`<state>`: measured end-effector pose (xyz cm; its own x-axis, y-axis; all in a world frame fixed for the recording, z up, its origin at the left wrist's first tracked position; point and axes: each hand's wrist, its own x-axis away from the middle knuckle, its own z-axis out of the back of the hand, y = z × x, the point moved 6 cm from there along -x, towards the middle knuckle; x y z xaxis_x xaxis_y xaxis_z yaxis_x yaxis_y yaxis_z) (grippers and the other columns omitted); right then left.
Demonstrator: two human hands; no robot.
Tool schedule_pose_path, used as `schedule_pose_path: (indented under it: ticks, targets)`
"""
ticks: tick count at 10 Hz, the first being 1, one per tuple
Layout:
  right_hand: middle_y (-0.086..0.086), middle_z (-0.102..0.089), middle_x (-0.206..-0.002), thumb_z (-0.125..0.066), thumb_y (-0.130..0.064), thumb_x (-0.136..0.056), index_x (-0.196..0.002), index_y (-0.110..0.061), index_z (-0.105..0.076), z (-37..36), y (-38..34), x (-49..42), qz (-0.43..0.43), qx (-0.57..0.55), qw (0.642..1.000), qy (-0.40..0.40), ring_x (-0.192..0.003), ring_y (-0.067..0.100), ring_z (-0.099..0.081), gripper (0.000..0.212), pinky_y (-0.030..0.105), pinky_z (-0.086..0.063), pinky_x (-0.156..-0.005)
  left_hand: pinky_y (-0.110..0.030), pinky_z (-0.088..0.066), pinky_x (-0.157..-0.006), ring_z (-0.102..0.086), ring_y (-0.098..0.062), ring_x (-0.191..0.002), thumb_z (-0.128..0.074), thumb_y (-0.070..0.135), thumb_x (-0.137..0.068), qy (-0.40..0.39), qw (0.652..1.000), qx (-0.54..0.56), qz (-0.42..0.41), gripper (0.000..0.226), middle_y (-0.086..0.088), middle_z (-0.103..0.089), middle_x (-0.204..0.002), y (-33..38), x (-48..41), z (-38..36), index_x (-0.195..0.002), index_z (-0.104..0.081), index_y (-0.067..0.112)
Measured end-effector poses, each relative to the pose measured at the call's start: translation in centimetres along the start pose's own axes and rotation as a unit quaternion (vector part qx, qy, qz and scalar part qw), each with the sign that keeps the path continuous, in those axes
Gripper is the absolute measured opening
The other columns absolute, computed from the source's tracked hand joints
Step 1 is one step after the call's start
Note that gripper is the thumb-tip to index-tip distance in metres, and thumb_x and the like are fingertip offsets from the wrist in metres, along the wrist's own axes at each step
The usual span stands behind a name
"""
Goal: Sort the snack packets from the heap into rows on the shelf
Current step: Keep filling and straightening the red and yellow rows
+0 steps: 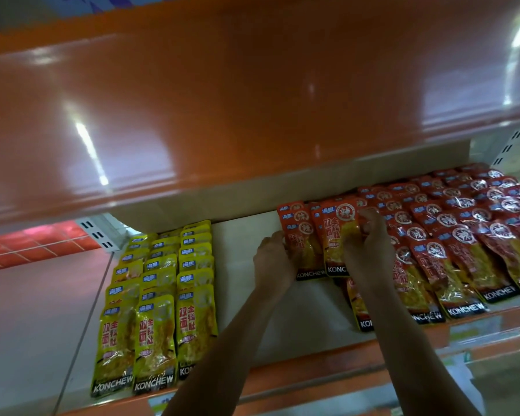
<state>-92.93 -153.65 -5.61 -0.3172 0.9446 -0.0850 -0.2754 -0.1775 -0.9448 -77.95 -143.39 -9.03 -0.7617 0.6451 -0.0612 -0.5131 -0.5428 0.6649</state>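
Observation:
Red KONCHEW snack packets (463, 235) lie in overlapping rows on the right of the white shelf (243, 265). Yellow packets (159, 295) fill three rows on the left. A small stack of red packets (333, 235) stands at the left end of the red rows. My left hand (272, 259) holds its left edge. My right hand (368, 250) grips its right side, fingers curled over the top. One red packet (360, 307) lies partly under my right forearm.
The orange shelf above (222, 115) overhangs the back of the shelf and hides the far ends of the rows. A bare white gap separates yellow and red packets. Slotted uprights (506, 148) stand at the right and left. The orange front lip runs below.

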Motion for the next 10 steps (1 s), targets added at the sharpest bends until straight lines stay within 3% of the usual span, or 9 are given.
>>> schedule_pose_path:
  ticks: [2, 3, 5, 6, 7, 8, 9, 10]
  targets:
    - [0.004, -0.056, -0.127, -0.052, -0.001, -0.087, -0.135, -0.022, -0.041, 0.1, -0.5, 0.4, 0.003, 0.009, 1.0, -0.007, -0.107, 0.03, -0.06, 0.054, 0.043, -0.053, -0.081, -0.037, -0.05, -0.088, -0.063, -0.023, -0.106, -0.056, 0.042, -0.092, -0.002, 1.0, -0.026, 0.004, 0.043, -0.003, -0.065, -0.118, 0.6, -0.5, 0.2, -0.127, -0.052, 0.018]
    - [0.005, -0.057, -0.125, -0.053, 0.001, -0.086, -0.135, -0.02, -0.043, 0.3, -0.7, 0.5, 0.016, 0.015, 1.0, -0.003, -0.098, 0.025, -0.063, 0.054, 0.037, -0.054, -0.073, -0.036, -0.049, -0.089, -0.062, -0.021, -0.105, -0.058, 0.039, -0.092, -0.023, 0.999, -0.022, 0.006, 0.039, -0.003, -0.066, -0.116, 0.8, -0.7, 0.1, -0.124, -0.055, 0.017]
    - [0.003, -0.059, -0.119, -0.054, 0.003, -0.085, -0.132, -0.02, -0.044, 0.2, -1.3, 0.9, 0.032, 0.018, 0.999, -0.01, -0.095, 0.022, -0.062, 0.054, 0.036, -0.054, -0.076, -0.033, -0.048, -0.089, -0.062, -0.02, -0.107, -0.061, 0.034, -0.09, -0.026, 1.0, 0.003, 0.008, 0.04, -0.004, -0.065, -0.119, 0.7, -0.7, 0.0, -0.126, -0.056, 0.015]
    - [0.002, -0.058, -0.119, -0.054, 0.004, -0.084, -0.131, -0.019, -0.046, 0.0, -1.8, 1.2, 0.047, 0.021, 0.999, -0.016, -0.101, 0.017, -0.059, 0.053, 0.032, -0.052, -0.077, -0.032, -0.048, -0.085, -0.062, -0.021, -0.103, -0.056, 0.033, -0.094, 0.02, 1.0, -0.002, -0.012, 0.036, -0.006, -0.065, -0.118, 0.9, -0.3, 0.9, -0.124, -0.058, 0.013]
    - [0.002, -0.056, -0.123, -0.054, 0.0, -0.086, -0.132, -0.021, -0.047, -0.6, -2.2, 1.6, 0.048, 0.028, 0.998, -0.037, -0.106, 0.018, -0.056, 0.051, 0.028, -0.047, -0.08, -0.023, -0.052, -0.081, -0.064, -0.007, -0.097, -0.051, 0.038, -0.097, 0.042, 0.993, 0.108, -0.018, 0.035, 0.002, -0.067, -0.114, 1.4, 0.6, 1.5, -0.126, -0.058, 0.02]
    - [0.002, -0.056, -0.126, -0.053, -0.008, -0.09, -0.135, -0.02, -0.046, -1.6, -2.3, 2.1, 0.04, 0.039, 0.996, -0.07, -0.106, 0.013, -0.052, 0.047, 0.023, -0.041, -0.082, -0.005, -0.048, -0.066, -0.064, 0.01, -0.083, -0.06, 0.038, -0.091, -0.002, 0.968, 0.252, 0.014, 0.035, 0.016, -0.068, -0.095, 1.6, 1.2, 1.1, -0.125, -0.056, 0.032]
    - [0.004, -0.056, -0.126, -0.054, -0.013, -0.091, -0.133, -0.016, -0.05, -1.9, -2.4, 2.3, 0.046, 0.072, 0.993, -0.081, -0.108, 0.014, -0.051, 0.042, 0.019, -0.037, -0.083, -0.019, -0.056, -0.074, -0.068, -0.003, -0.088, -0.066, 0.025, -0.088, -0.002, 0.962, 0.272, 0.034, 0.04, 0.005, -0.071, -0.102, 0.8, 1.3, 1.3, -0.126, -0.055, 0.029]
    - [0.012, -0.057, -0.121, -0.055, -0.015, -0.092, -0.127, -0.009, -0.053, -1.5, -2.4, 2.2, 0.028, 0.088, 0.994, -0.062, -0.107, 0.026, -0.055, 0.036, 0.027, -0.039, -0.081, -0.009, -0.05, -0.062, -0.065, 0.005, -0.08, -0.067, 0.024, -0.088, -0.004, 0.966, 0.255, 0.053, 0.037, 0.009, -0.07, -0.097, -0.6, 1.5, 1.3, -0.123, -0.057, 0.029]
